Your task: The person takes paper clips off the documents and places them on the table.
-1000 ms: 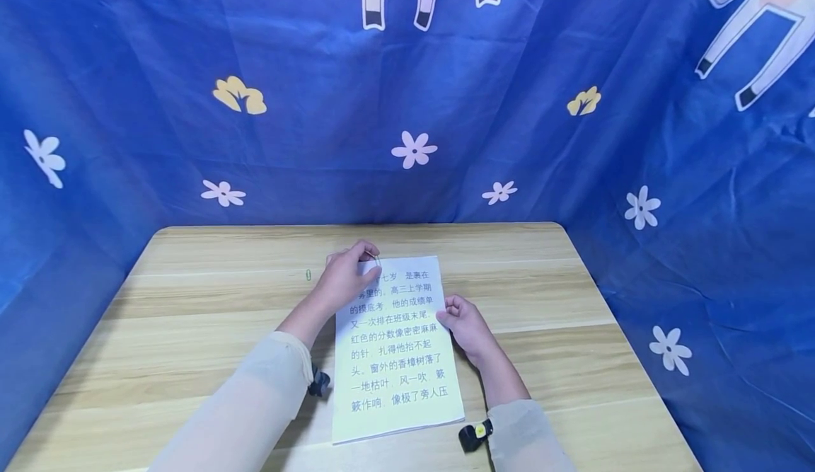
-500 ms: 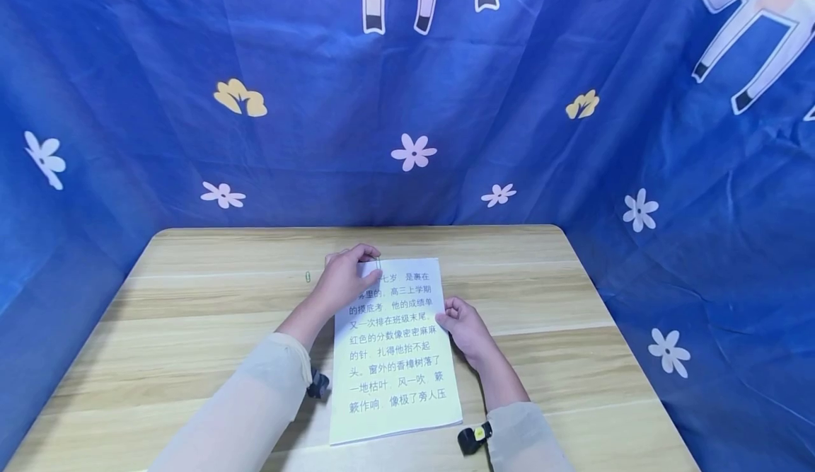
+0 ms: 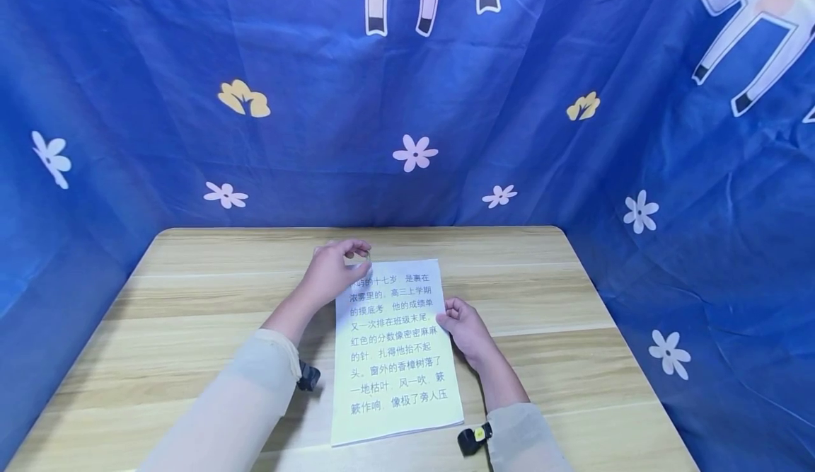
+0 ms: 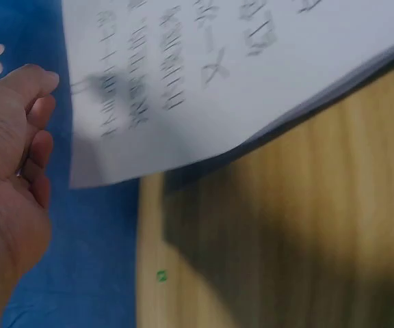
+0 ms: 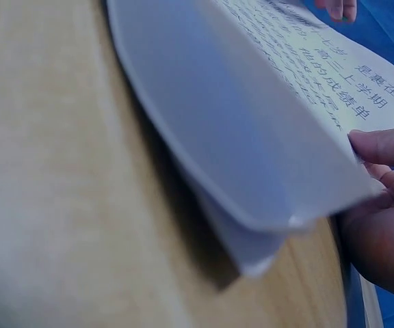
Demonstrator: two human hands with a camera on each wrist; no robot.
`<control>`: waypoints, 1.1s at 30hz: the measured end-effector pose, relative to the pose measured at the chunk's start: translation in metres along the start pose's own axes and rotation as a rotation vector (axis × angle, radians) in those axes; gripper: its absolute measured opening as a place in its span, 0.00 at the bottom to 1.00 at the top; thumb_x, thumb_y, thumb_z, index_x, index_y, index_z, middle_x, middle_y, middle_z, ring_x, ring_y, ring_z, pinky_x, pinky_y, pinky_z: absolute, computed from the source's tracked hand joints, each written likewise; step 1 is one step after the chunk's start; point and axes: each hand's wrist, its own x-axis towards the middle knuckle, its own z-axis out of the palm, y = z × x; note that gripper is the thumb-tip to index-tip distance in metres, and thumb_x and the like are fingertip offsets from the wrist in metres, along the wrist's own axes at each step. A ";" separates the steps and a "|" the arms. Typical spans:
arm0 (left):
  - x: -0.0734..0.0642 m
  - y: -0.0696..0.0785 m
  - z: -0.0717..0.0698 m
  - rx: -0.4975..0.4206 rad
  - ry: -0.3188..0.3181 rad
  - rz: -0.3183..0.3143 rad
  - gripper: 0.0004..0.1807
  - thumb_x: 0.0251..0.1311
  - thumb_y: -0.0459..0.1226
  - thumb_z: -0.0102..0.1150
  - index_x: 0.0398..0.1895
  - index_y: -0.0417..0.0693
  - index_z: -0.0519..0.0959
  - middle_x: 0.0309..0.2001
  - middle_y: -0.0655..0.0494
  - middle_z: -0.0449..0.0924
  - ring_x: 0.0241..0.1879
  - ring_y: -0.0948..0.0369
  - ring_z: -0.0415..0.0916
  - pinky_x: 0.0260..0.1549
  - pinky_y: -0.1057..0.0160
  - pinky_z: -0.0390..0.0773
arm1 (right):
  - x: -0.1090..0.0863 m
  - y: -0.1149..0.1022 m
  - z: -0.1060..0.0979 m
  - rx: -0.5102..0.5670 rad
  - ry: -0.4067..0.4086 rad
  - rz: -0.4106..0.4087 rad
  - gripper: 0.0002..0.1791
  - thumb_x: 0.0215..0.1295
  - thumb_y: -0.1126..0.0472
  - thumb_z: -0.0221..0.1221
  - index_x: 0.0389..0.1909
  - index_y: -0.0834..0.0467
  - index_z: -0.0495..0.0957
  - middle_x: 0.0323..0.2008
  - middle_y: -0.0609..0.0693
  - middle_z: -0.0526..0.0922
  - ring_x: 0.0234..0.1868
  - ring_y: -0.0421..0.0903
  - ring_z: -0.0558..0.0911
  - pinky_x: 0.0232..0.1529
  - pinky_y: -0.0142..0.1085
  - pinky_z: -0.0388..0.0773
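My left hand (image 3: 337, 270) is at the top left corner of a stack of printed sheets (image 3: 397, 359). Between its thumb and forefinger it pinches a small paper clip (image 3: 368, 255), largely covered by the fingertips. In the left wrist view, the clip's thin wire loop (image 4: 79, 87) overlaps the top edge of the paper. My right hand (image 3: 467, 327) grips the stack's right edge, thumb on the printed face and the other fingers partly hidden. The right wrist view shows the sheets (image 5: 231, 123) bowed, with their near edges raised over the table.
A second, green paper clip (image 4: 161, 276) lies on the wooden table (image 3: 547, 281), left of the sheets. Blue curtains (image 3: 305, 146) with flower prints stand behind the table and along its sides. Each wrist wears a small black camera (image 3: 470, 441).
My left hand has shifted a little left with the clip, uncovering the start of the first printed line and covering the green clip in the head view. The right hand keeps its grip.
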 end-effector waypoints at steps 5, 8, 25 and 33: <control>0.000 -0.007 -0.019 0.001 0.021 -0.005 0.20 0.69 0.39 0.72 0.63 0.47 0.84 0.60 0.47 0.89 0.59 0.43 0.82 0.64 0.39 0.79 | -0.001 -0.001 -0.001 0.005 0.000 0.000 0.10 0.77 0.70 0.57 0.54 0.68 0.78 0.38 0.53 0.88 0.36 0.43 0.87 0.42 0.32 0.85; -0.002 -0.013 -0.030 0.003 0.036 -0.042 0.20 0.70 0.39 0.71 0.63 0.48 0.84 0.62 0.45 0.87 0.62 0.42 0.81 0.65 0.37 0.80 | -0.001 -0.002 -0.001 0.003 0.002 0.000 0.10 0.77 0.70 0.57 0.54 0.68 0.78 0.38 0.53 0.88 0.36 0.43 0.86 0.42 0.31 0.85; -0.021 -0.064 -0.056 0.084 0.033 -0.131 0.20 0.71 0.41 0.69 0.62 0.44 0.84 0.64 0.36 0.84 0.64 0.38 0.79 0.65 0.33 0.78 | -0.001 -0.001 -0.001 0.001 -0.004 0.022 0.10 0.77 0.69 0.58 0.54 0.67 0.78 0.40 0.55 0.89 0.37 0.43 0.87 0.43 0.33 0.85; -0.025 -0.081 -0.053 0.113 -0.074 -0.200 0.22 0.70 0.40 0.70 0.64 0.42 0.83 0.66 0.31 0.80 0.63 0.34 0.82 0.70 0.31 0.75 | -0.001 -0.001 0.000 0.009 -0.001 0.018 0.10 0.77 0.70 0.58 0.55 0.66 0.78 0.39 0.53 0.89 0.37 0.43 0.87 0.43 0.32 0.85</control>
